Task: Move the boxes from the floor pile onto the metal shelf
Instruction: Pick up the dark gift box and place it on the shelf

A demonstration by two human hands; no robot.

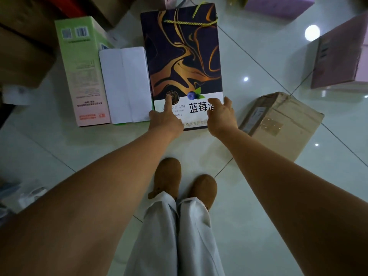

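Bare forearms reach down. Left hand (165,118) and right hand (222,116) released, over near edge of flat navy-and-gold gift box (182,62) on floor. Advice: grip both side edges; avoid white carton (125,84) touching box's left side.

Both bare arms reach down over the tiled floor (258,62). Left hand (166,118) over near edge of the dark blue gift box (182,56), index finger extended onto its face; contact unclear. Right hand (222,116) open, fingers spread at the box's near right corner. Box lies flat, gold swirl print, yellow-green cord handle (189,22) at far end. White box (126,84) just beside its left side; green-and-pink box (83,70) left of that. Taped brown carton (278,122) to the right, apart. Pink box (336,56) far right. Brown shoes (168,176), pale trousers (179,236) below.
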